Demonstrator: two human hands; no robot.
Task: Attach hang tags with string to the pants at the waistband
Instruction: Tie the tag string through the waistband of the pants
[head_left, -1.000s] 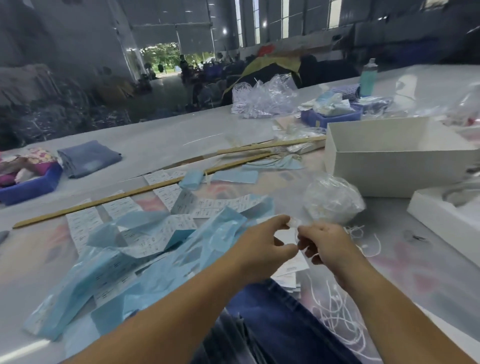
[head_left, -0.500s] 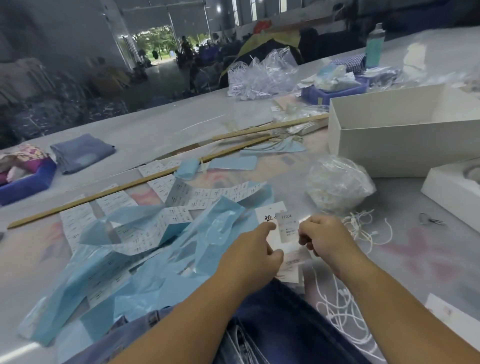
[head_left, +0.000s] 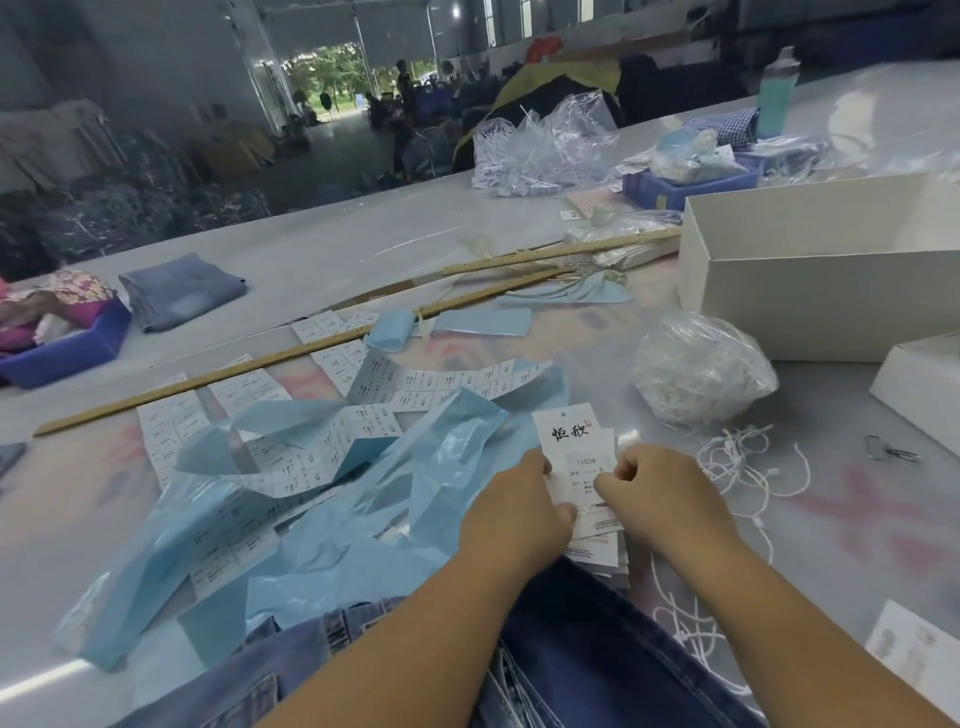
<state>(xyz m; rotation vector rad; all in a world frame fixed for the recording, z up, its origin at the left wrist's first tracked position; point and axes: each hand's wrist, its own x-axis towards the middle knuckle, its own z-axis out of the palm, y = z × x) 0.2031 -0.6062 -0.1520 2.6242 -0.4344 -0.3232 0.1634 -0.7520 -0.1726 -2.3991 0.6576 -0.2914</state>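
Tag (head_left: 574, 447), white card, pinched at its lower edges by both hands above the jeans (head_left: 587, 660).
Head view: left hand (head_left: 514, 512) and right hand (head_left: 657, 493) clamp light, stiff, bendable card; punched hole sits opposite the grip; limp strings (head_left: 743, 457) lie just right of it.

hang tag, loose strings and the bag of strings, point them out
hang tag (head_left: 571, 441), head view, upper printed face
loose strings (head_left: 737, 457), head view, tangle on the table
bag of strings (head_left: 701, 369), head view, middle of the clear bag
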